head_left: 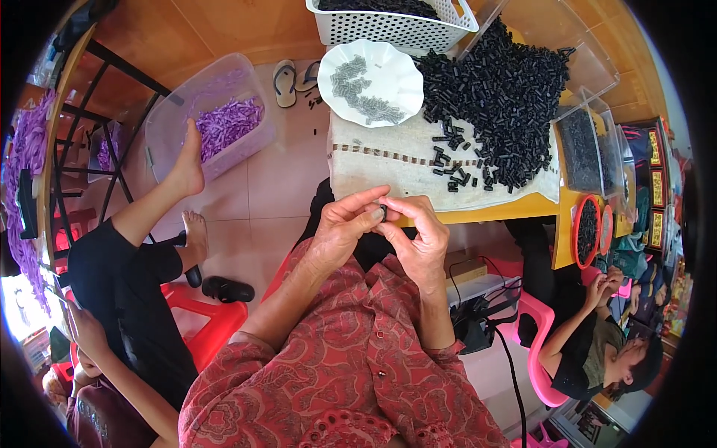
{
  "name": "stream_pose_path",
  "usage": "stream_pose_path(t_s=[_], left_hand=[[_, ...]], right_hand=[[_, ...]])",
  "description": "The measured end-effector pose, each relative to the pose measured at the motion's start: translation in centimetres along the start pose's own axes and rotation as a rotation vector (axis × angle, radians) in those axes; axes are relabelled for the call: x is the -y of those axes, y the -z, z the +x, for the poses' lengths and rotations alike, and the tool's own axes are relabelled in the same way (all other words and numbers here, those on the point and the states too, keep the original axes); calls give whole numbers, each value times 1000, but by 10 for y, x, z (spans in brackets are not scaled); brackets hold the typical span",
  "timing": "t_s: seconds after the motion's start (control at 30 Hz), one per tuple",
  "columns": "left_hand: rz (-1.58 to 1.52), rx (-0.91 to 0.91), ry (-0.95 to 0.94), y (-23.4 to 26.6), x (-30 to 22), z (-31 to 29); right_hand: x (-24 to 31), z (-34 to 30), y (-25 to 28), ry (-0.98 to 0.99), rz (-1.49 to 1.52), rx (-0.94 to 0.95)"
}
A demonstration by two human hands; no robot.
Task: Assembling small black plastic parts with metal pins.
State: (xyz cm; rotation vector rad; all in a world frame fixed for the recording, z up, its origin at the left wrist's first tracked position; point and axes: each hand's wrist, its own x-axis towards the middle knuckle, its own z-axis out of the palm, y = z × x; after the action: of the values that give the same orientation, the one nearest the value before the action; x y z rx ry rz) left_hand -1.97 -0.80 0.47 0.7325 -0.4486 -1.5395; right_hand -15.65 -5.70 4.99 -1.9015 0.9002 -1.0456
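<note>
Just in front of the table edge, my left hand (345, 228) and my right hand (422, 243) meet fingertip to fingertip. A small black plastic piece (384, 213) is pinched between them, mostly covered by the fingers. On the cloth-covered table beyond lies a heap of similar short black pieces (508, 97), with some scattered toward me. Left of the heap, a white wavy-rimmed plate (403, 82) holds many small clear pieces (377, 110). A few more clear bits rest on the cloth (388, 172) beside the plate.
A white perforated basket (388, 30) of black pieces stands at the back. Clear bins (586, 145) and a red-rimmed basket (587, 231) line the right. Leftward, a person sits beside a translucent tub (261, 138) of purple strips; another person works at right near a pink chair (541, 328).
</note>
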Motion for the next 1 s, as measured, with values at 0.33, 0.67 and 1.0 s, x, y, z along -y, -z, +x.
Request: stream_pose_path(t_s=[0.33, 0.67, 1.0], left_hand=[[-14, -34, 7, 1, -1, 2], [3, -93, -40, 6, 0, 2], [54, -181, -99, 7, 3, 3]], right_hand=[[-2, 0, -1, -22, 22, 5], [-2, 3, -7, -19, -60, -53], [-6, 6, -21, 125, -224, -79]])
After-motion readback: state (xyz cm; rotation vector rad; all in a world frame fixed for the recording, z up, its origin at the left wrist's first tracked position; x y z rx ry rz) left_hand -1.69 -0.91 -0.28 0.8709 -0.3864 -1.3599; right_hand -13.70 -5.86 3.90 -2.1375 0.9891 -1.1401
